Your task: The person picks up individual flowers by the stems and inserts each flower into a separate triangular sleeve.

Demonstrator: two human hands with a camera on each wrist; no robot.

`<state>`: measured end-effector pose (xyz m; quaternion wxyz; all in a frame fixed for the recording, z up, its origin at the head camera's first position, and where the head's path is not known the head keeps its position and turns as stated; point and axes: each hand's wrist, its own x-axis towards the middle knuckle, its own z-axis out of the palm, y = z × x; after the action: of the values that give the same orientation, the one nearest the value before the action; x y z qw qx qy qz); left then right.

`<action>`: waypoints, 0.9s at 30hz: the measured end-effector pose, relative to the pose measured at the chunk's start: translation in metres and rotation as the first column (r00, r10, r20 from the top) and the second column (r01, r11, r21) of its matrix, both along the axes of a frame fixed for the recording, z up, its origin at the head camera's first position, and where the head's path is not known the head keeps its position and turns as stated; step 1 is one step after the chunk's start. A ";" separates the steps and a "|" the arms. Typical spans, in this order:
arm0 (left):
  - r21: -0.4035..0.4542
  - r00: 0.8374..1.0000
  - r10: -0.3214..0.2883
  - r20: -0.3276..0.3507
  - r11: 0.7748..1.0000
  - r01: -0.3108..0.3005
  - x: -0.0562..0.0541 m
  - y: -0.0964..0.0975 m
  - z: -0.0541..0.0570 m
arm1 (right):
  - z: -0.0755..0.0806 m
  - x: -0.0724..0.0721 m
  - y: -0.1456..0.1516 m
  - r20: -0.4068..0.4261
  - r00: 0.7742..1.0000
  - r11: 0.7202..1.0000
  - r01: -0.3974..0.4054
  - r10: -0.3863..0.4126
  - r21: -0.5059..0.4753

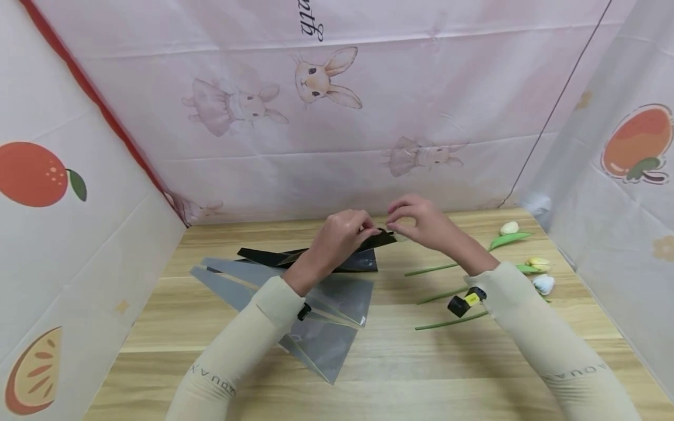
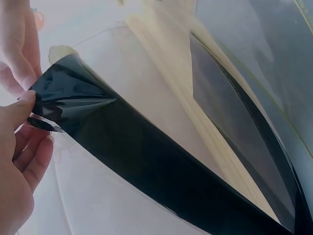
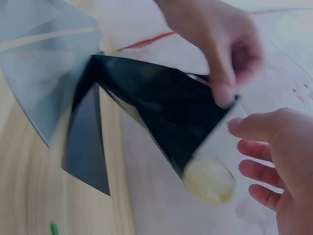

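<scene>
My left hand point(image 1: 337, 237) pinches the end of a black plastic flower sleeve point(image 2: 146, 142) between thumb and fingers. The sleeve slants up to the right above the table, its film creased near the pinch. At its end, a pale yellowish tulip head point(image 3: 210, 181) sticks out; its stem is hidden. My right hand point(image 1: 421, 222) hovers just beyond that end with loosely bent fingers and nothing between them. Its fingertips are near the sleeve's corner in the right wrist view. Another dark sleeve point(image 3: 88, 139) lies below the held one.
Grey translucent sleeves point(image 1: 337, 292) lie fanned out on the wooden table point(image 1: 389, 374), under my left forearm. To the right lie a white tulip point(image 1: 509, 228), a yellow tulip point(image 1: 538, 264) and a pale blue-white tulip point(image 1: 543, 285), stems leftward. Printed cloth point(image 1: 253, 187) walls the table's back and sides.
</scene>
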<state>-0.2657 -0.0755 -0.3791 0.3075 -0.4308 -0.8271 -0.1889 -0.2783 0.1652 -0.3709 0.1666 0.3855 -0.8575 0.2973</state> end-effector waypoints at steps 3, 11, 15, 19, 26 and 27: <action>0.012 1.000 -0.001 -0.004 1.000 0.001 -0.001 0.000 -0.001 | 0.001 0.001 0.015 0.054 0.996 0.996 0.074 -0.071 -0.047; 0.009 1.000 0.011 -0.008 1.000 -0.011 -0.001 0.000 -0.003 | -0.017 0.005 0.048 0.029 0.985 0.984 0.169 -0.170 0.053; 0.014 1.000 0.008 -0.016 1.000 -0.008 0.000 0.002 -0.004 | -0.026 0.007 0.056 0.003 0.981 0.967 0.189 -0.192 0.172; 0.012 1.000 0.019 -0.019 1.000 -0.019 0.001 0.003 -0.005 | -0.032 0.009 0.057 -0.021 0.988 0.958 0.151 -0.150 0.243; -0.014 1.000 0.021 -0.024 1.000 -0.021 0.002 0.007 -0.009 | -0.031 0.013 0.050 -0.044 0.996 0.967 0.091 -0.083 0.237; -0.016 1.000 0.018 -0.024 1.000 -0.018 0.003 0.008 -0.009 | -0.031 0.013 0.049 -0.046 0.996 0.967 0.090 -0.081 0.237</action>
<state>-0.2631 -0.0679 -0.3880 0.3154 -0.4283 -0.8287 -0.1742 -0.2650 0.2143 -0.4016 0.1473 0.3707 -0.8996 0.1776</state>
